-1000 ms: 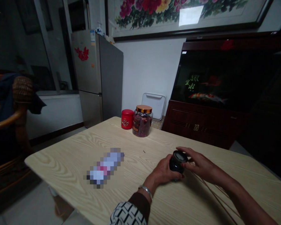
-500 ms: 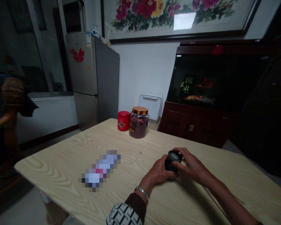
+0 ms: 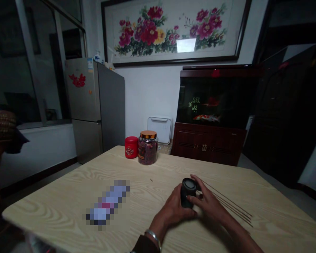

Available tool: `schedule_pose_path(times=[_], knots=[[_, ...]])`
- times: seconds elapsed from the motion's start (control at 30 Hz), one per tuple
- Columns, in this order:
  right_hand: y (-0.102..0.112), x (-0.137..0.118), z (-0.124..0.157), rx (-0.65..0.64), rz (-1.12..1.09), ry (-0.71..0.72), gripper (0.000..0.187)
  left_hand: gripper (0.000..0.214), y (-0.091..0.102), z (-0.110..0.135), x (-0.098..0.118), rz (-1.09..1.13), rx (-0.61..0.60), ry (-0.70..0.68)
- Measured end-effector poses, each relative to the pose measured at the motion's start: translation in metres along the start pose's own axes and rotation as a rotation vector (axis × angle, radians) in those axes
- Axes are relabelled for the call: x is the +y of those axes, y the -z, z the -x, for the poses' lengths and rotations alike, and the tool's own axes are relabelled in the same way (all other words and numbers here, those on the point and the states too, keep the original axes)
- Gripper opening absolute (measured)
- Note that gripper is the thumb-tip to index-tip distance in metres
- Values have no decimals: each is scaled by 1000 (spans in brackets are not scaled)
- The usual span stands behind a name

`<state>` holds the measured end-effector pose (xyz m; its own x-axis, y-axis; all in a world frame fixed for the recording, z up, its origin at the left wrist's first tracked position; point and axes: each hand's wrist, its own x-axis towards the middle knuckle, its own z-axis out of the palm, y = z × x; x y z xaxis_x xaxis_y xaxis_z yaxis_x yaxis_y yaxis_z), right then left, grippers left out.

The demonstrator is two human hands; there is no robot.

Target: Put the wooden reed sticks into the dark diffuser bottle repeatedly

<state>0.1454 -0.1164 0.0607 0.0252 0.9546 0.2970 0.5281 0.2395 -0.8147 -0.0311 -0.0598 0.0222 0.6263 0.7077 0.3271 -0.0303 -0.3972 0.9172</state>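
Note:
A small black round jar (image 3: 188, 191) with a greyish top stands on the pale wooden table (image 3: 68, 196). My left hand (image 3: 172, 210) wraps its fingers round the jar's left side. From the right, my right hand (image 3: 208, 203) curls its fingers against the same jar. A silver bangle (image 3: 154, 236) sits on my left wrist. Several thin dark sticks (image 3: 230, 205) lie on the table just right of my right hand.
A blurred oblong packet (image 3: 107, 204) lies on the table's left part. At the far edge stand a red tin (image 3: 131, 147) and a glass jar with a copper lid (image 3: 147, 147). Beyond are a grey fridge (image 3: 94, 109) and a dark fish tank (image 3: 216, 102).
The view has tilted up and pulled back, so more of the wall painting shows. Both hands stay on the black jar; the thin sticks beside my right hand now show fully.

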Motion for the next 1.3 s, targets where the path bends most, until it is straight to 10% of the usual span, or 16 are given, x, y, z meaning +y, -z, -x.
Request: schedule_pose_path(times=[0.2,0.33,0.53,0.77,1.3], knots=[[2,24,37,194,-43,-177,48,22,11,44,4,-343,191,139],[14,3,36,123,-282,-260,59,50,17,36,18,-138,286,153],[67,-80,2,-245,-824,-134,67,68,44,-9,110,619,-46,90],[116,-140,-23,-418,-1017,87,71,73,65,-42,189,914,-423,-25],[65,-45,-15,-610,-1275,-61,69,72,36,-30,83,995,-526,151]])
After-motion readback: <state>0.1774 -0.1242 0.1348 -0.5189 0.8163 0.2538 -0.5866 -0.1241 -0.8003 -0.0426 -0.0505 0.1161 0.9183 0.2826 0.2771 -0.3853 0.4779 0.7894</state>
